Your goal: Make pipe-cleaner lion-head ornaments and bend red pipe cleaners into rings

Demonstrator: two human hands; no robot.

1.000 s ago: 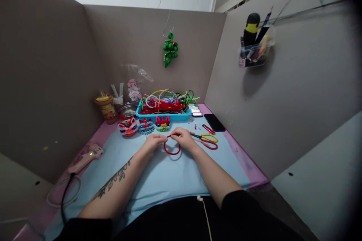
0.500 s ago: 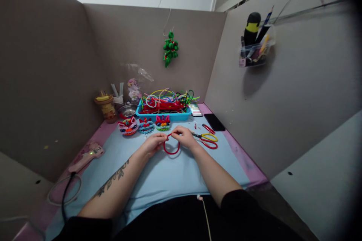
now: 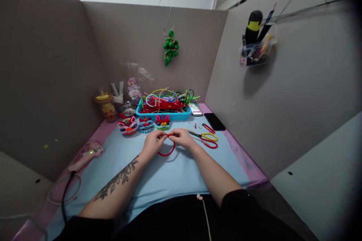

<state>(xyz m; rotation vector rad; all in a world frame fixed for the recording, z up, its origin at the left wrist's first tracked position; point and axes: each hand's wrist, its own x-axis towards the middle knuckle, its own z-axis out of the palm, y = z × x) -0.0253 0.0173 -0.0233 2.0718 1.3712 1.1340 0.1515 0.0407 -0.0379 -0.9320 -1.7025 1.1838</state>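
Observation:
A red pipe cleaner (image 3: 167,154), bent into a loop, hangs between my two hands above the blue cloth. My left hand (image 3: 154,141) pinches it from the left at the top of the loop. From the right, my right hand (image 3: 181,138) pinches it close to the left fingertips. The fingers partly hide the spot where the strands meet. Just beyond my left hand sit three fuzzy animal heads: a pink one (image 3: 128,126), a blue one (image 3: 146,125) and a red one (image 3: 163,122). Scissors (image 3: 208,140) with yellow and red handles lie right of my right hand.
Behind the heads stands a blue tray (image 3: 164,117) heaped with colourful pipe cleaners. A dark phone (image 3: 214,121) and a red cutter (image 3: 208,128) lie at the right. A pink glue gun (image 3: 86,157) with its cord rests at the left. Partition walls enclose three sides.
My hands have come closer together at the top of the loop. The left hand has turned over a little, and the loop's lower part has swung slightly left.

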